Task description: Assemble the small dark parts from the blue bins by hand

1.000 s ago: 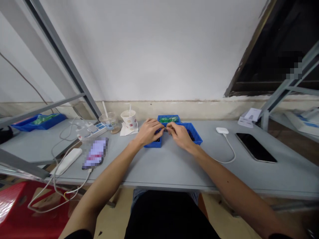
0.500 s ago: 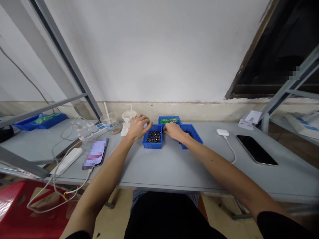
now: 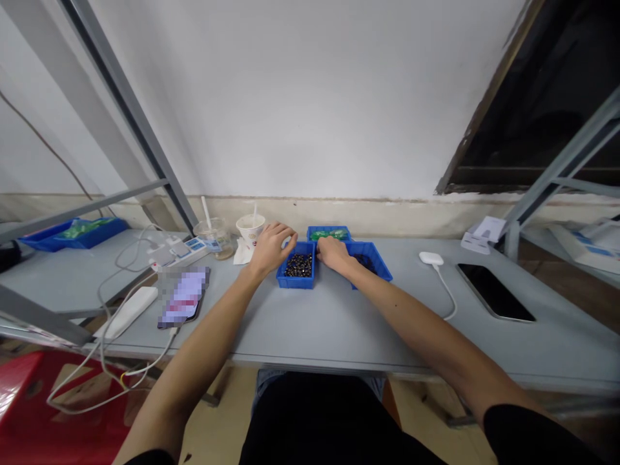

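My left hand [image 3: 272, 249] hovers at the left rim of a blue bin [image 3: 296, 283] full of small dark, shiny metal-looking parts [image 3: 299, 265]. Its thumb stands apart from the fingers, and nothing shows between them. Between this bin and a second blue bin [image 3: 380, 261] on the right is my right hand [image 3: 334, 252], fingers curled together. Whatever its fingertips pinch is too small or hidden to make out. Small dark pieces [image 3: 364, 261] lie in the right bin, partly covered by my wrist. Behind my hands, a third blue bin [image 3: 329, 229] contains green pieces [image 3: 329, 235].
To the left are a plastic cup [image 3: 217, 239], a paper cup [image 3: 250, 226], a power strip [image 3: 186, 252] and a phone [image 3: 183, 297] with cables. A white charging case [image 3: 431, 258] and another phone [image 3: 495, 292] lie right. Metal frame posts [image 3: 140, 123] flank the table.
My right hand has shifted slightly and shows more of the right bin's dark pieces. My left hand stays over the left bin's rim. The whole view has drifted a little.
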### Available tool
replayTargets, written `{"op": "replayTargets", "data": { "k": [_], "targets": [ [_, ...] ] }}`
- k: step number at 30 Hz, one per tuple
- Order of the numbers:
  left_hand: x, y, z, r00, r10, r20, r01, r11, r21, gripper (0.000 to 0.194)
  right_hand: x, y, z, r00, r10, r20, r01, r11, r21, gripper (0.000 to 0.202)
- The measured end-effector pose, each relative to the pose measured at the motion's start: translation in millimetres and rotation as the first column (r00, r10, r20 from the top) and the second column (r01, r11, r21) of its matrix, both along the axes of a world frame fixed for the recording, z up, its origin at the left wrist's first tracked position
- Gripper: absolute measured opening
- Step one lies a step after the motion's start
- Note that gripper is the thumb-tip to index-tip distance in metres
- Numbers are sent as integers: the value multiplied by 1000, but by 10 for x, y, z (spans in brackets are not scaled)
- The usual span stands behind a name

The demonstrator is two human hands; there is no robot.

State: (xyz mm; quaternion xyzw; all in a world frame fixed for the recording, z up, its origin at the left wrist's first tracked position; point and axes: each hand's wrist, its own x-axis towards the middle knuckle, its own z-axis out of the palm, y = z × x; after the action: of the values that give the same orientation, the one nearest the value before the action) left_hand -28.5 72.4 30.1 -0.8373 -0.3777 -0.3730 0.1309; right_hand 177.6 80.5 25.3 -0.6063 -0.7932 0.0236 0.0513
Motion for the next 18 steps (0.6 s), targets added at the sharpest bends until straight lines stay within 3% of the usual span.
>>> {"op": "replayTargets", "data": {
  "k": [18],
  "targets": [
    [73, -66, 17, 995, -80, -52, 79, 997, -25, 29, -13, -26, 67, 1000, 2, -15, -2, 1000, -16, 27]
  ]
}}
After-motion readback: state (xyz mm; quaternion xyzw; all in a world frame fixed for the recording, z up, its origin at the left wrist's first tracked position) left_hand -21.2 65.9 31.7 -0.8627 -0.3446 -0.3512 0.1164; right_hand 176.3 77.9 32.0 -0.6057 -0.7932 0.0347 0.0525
